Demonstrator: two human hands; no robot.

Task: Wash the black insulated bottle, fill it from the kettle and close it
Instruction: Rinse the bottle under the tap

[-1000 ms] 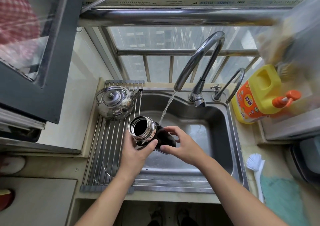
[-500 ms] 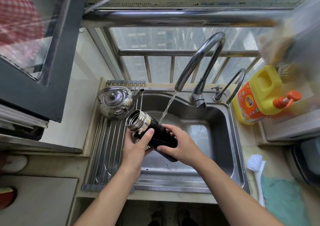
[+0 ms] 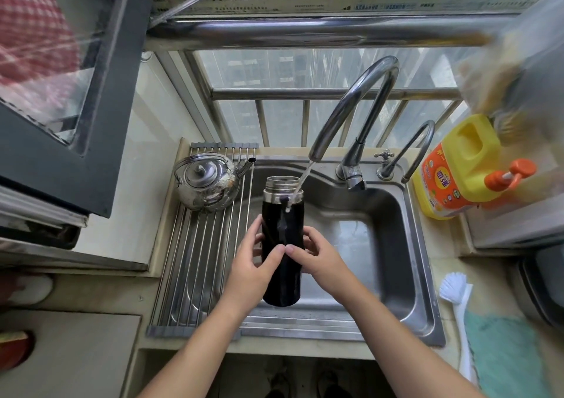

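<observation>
Righting the black steel-necked insulated bottle (image 3: 282, 245) mid-frame, I am gripping it with my left hand (image 3: 250, 272) and right hand (image 3: 320, 263), rinsing its outside.

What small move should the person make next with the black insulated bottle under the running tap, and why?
Probably nudge the black insulated bottle slightly rightward, so its open mouth sits under the water stream. The left hand and right hand grip it upright over the steel sink, yet water from the curved steel tap strikes the neck and runs down outside.
</observation>
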